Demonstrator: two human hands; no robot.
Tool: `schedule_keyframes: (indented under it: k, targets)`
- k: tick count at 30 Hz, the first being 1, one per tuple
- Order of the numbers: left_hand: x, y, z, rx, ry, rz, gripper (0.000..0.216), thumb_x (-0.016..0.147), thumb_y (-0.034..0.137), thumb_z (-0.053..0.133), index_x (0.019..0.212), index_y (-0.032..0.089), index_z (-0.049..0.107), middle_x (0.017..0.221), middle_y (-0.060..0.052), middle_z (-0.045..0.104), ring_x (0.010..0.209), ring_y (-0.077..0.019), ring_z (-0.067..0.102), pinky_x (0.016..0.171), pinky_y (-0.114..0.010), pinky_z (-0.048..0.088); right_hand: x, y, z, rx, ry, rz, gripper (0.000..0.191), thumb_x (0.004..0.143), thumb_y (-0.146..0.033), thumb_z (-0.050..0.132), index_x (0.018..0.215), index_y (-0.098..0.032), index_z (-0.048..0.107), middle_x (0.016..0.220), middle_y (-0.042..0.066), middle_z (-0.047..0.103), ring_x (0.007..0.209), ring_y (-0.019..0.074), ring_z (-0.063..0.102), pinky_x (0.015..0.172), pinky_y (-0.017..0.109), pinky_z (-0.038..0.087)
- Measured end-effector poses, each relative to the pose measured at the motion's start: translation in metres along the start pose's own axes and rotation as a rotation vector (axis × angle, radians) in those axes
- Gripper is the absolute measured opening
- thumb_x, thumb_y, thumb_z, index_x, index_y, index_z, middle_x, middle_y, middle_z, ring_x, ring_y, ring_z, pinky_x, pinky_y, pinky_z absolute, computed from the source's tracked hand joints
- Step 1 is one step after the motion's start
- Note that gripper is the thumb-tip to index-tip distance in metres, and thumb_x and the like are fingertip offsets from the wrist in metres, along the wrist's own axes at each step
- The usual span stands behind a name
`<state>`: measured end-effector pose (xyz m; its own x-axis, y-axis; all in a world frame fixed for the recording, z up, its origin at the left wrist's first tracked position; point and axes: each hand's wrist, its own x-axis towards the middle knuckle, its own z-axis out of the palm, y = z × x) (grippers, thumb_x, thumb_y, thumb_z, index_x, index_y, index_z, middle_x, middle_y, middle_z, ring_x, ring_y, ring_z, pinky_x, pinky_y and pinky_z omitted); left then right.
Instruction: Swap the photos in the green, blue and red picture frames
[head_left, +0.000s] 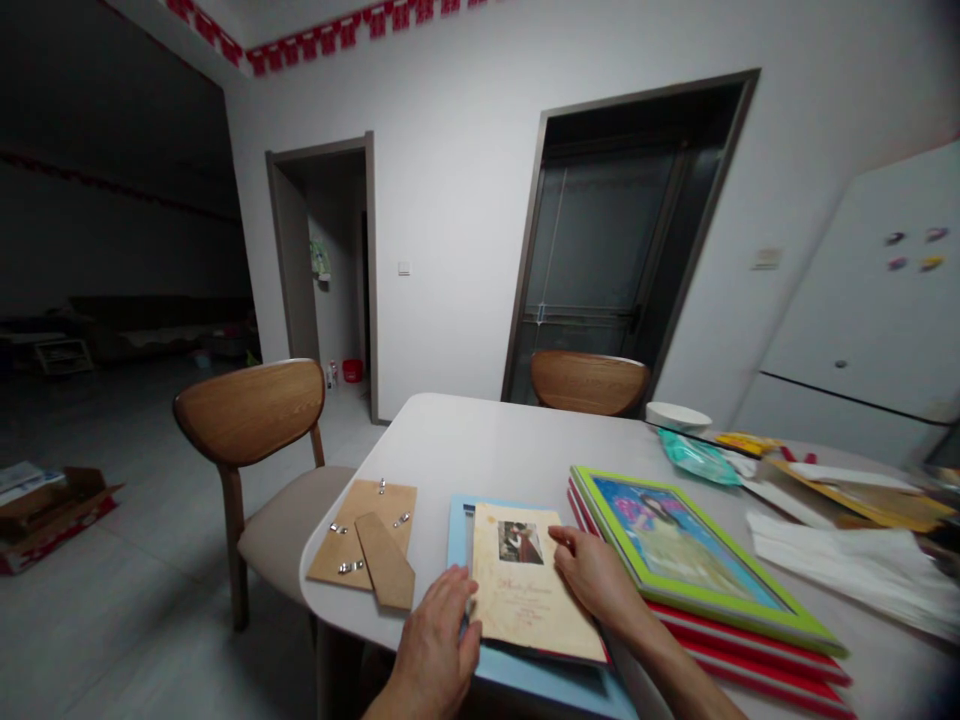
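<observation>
Currently cream printed sheet [536,600] lying atop blue frame [457,530] on bench [480,430]. Left hand [437,637] resting at sheet's left edge, right hand [598,580] touching its right edge, fingers curling; cannot tell whether either hand's fingers are gripping sheet. Brown backing board [349,530] lying left of blue frame; green frame [690,555] resting on red frames [750,647], right of blue frame.

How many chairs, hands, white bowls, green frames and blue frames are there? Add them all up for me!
Chairs: 2
Left hand and right hand: 2
White bowl: 1
Green frame: 1
Blue frame: 1
Total: 7
</observation>
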<state>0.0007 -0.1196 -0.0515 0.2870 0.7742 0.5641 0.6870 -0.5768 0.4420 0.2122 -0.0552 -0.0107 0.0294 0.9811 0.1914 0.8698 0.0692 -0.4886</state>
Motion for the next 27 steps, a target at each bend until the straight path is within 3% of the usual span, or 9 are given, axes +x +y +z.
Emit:
schedule_keyframes:
  k: [8, 14, 18, 23, 27]
  targets:
    - [0.0, 0.004, -0.004, 0.02, -0.005, 0.01, 0.033, 0.072, 0.011, 0.046, 0.103, 0.015, 0.054, 0.111, -0.011, 0.057, 0.105, -0.0224, 0.05, 0.088, -0.038, 0.044, -0.002, -0.002, -0.003, 0.068, -0.028, -0.012, 0.038, 0.067, -0.017, 0.037, 0.093, -0.011, 0.064, 0.097, 0.009, 0.064, 0.091, 0.0176, 0.058, 0.081, 0.025, 0.041]
    - [0.001, 0.006, -0.008, 0.027, -0.053, -0.02, 0.033, 0.071, 0.012, 0.048, 0.104, 0.013, 0.054, 0.113, -0.013, 0.055, 0.106, -0.0234, 0.049, 0.088, -0.039, 0.044, -0.002, 0.005, -0.016, 0.217, -0.098, 0.091, 0.041, 0.067, -0.018, 0.033, 0.095, -0.009, 0.062, 0.068, 0.006, 0.068, 0.058, 0.0146, 0.061, 0.056, 0.022, 0.043]
    - [0.001, 0.007, -0.009, 0.017, -0.085, -0.033, 0.034, 0.072, 0.017, 0.052, 0.105, 0.012, 0.053, 0.114, -0.014, 0.054, 0.107, -0.0241, 0.048, 0.09, -0.039, 0.042, -0.003, 0.008, -0.016, 0.299, -0.208, 0.098, 0.04, 0.064, -0.017, 0.035, 0.091, -0.01, 0.063, 0.066, 0.004, 0.068, 0.053, 0.0136, 0.059, 0.052, 0.021, 0.041]
    - [0.001, 0.007, -0.013, 0.007, -0.129, -0.024, 0.034, 0.073, 0.025, 0.054, 0.104, 0.011, 0.053, 0.115, -0.015, 0.053, 0.108, -0.0256, 0.046, 0.09, -0.04, 0.04, 0.0, 0.003, -0.011, 0.23, -0.1, 0.079, 0.04, 0.068, -0.02, 0.033, 0.092, -0.01, 0.063, 0.067, 0.006, 0.068, 0.06, 0.015, 0.061, 0.058, 0.023, 0.043]
    - [0.001, 0.01, -0.015, -0.011, -0.156, -0.015, 0.037, 0.07, 0.03, 0.059, 0.102, 0.011, 0.053, 0.116, -0.016, 0.052, 0.11, -0.0271, 0.044, 0.092, -0.041, 0.038, 0.0, -0.004, -0.004, 0.127, -0.056, -0.005, 0.039, 0.07, -0.019, 0.033, 0.091, -0.01, 0.064, 0.089, 0.009, 0.067, 0.083, 0.0164, 0.061, 0.074, 0.023, 0.043]
